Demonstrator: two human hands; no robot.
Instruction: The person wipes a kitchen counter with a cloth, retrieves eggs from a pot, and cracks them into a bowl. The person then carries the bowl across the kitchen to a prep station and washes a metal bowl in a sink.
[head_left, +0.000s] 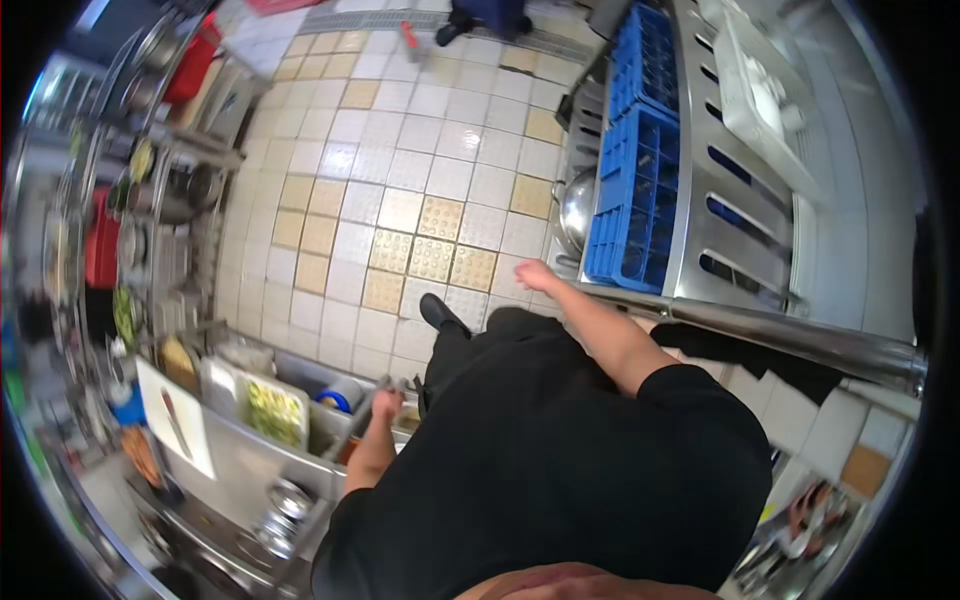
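My left hand is low on the left, beside the edge of a steel counter. Its fingers are closed around a small greyish thing that I cannot make out. Close by are food containers, one of them white with chopped green and pale pieces. My right hand hangs over the tiled floor, fingers loosely apart, nothing visible in it. Nearest to it are a blue glass rack and a round steel bowl.
A white board with a knife lies on the left counter. Shelves with pans and red containers line the left side. A slotted steel shelf holds a white tray at right. Another person's dark shoe shows at the top.
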